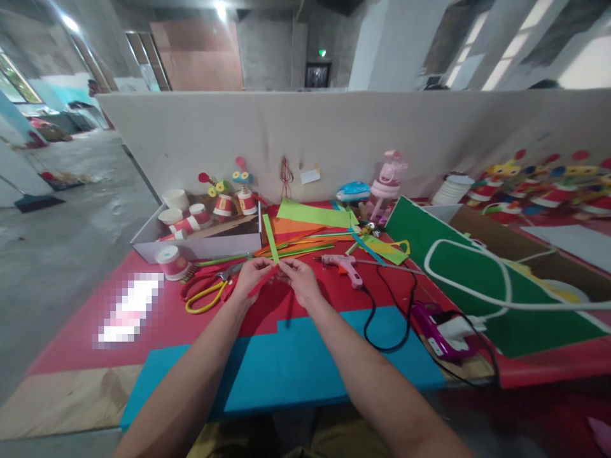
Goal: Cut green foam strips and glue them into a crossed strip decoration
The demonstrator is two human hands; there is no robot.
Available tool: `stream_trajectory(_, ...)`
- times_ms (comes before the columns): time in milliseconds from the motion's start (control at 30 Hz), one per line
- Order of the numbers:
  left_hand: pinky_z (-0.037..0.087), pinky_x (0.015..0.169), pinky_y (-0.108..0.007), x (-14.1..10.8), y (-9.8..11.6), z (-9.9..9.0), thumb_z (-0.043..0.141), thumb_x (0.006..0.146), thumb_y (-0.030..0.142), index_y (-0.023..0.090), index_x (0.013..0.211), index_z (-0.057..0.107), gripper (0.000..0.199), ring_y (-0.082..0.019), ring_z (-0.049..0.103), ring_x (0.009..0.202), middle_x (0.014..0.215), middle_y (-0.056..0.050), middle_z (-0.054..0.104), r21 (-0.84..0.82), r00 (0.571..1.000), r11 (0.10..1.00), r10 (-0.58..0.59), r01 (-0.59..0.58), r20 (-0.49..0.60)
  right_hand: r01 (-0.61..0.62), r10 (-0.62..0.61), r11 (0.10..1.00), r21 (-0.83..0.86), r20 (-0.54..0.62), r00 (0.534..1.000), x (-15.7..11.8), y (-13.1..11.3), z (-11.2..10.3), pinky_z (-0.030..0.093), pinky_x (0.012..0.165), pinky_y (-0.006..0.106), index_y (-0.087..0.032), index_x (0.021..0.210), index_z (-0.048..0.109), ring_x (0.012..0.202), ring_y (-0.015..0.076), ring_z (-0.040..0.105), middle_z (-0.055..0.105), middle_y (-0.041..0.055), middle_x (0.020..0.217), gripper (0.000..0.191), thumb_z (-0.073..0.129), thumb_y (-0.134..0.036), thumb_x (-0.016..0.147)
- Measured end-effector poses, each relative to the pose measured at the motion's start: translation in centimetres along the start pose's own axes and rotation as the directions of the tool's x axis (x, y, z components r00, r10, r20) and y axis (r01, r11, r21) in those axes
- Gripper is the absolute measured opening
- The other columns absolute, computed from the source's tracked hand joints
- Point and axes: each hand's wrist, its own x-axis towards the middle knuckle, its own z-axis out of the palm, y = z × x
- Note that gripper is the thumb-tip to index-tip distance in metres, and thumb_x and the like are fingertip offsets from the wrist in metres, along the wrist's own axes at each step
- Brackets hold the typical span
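Observation:
A light green paper strip (270, 238) stands up and tilts left above the red tabletop, its lower end between the fingertips of both hands. My left hand (255, 275) pinches that end from the left. From the right, my right hand (300, 280) closes its thumb and fingers on it; exact fingertip contact is small and partly hidden. Scissors with a yellow handle (206, 300) lie left of my left hand. To the right rests a pink hot glue gun (344, 264) with a black cord. Behind the hands spread coloured paper strips (310, 240) and a green paper sheet (315, 215).
A box (196, 248) holds paper cups and cup figures at the left. On the right stand a green-sided box (443, 280) with a white cable and a purple power strip (442, 331). Blue paper (286, 362) covers the front edge. A partition (229, 133) rises behind.

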Motion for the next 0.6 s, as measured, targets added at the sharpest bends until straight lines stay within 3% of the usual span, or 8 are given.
stream_trajectory(200, 0.038, 0.047, -0.02, 0.0, -0.3, 0.0, 0.082, 0.054, 0.033, 0.011, 0.072, 0.068, 0.032, -0.008, 0.052, 0.045, 0.055, -0.002, 0.062, -0.044, 0.999, 0.999, -0.03, 0.032, 0.032, 0.096, -0.101, 0.994, -0.06, -0.097, 0.99, 0.1, 0.1, 0.0, 0.048, 0.061, 0.024, -0.017, 0.073, 0.067, 0.057, 0.0098, 0.053, 0.062, -0.0022, 0.063, 0.028, 0.077, -0.039, 0.058)
stream_trajectory(400, 0.044, 0.06, -0.022, -0.7, -0.1, 0.7, 0.081, 0.057, 0.025, 0.015, 0.09, 0.069, 0.036, -0.01, 0.059, 0.061, 0.075, -0.004, 0.069, -0.053, 0.995, 0.998, 0.044, -0.04, 0.088, 0.164, -0.167, 0.986, -0.036, -0.164, 0.972, 0.2, 0.0, 0.0, 0.049, 0.064, 0.025, -0.018, 0.073, 0.065, 0.06, 0.0109, 0.056, 0.063, -0.0015, 0.065, 0.027, 0.075, -0.04, 0.061)
stream_trajectory(600, 0.042, 0.057, -0.022, -0.6, 0.0, 1.1, 0.081, 0.055, 0.03, 0.014, 0.071, 0.066, 0.027, -0.01, 0.055, 0.056, 0.062, 0.0, 0.064, -0.091, 0.994, 0.992, 0.078, -0.085, -0.074, 0.104, -0.102, 0.994, 0.039, -0.055, 0.993, 0.0, 0.1, 0.4, 0.05, 0.067, 0.027, -0.018, 0.073, 0.066, 0.061, 0.0109, 0.056, 0.063, -0.0015, 0.065, 0.03, 0.078, -0.042, 0.059)
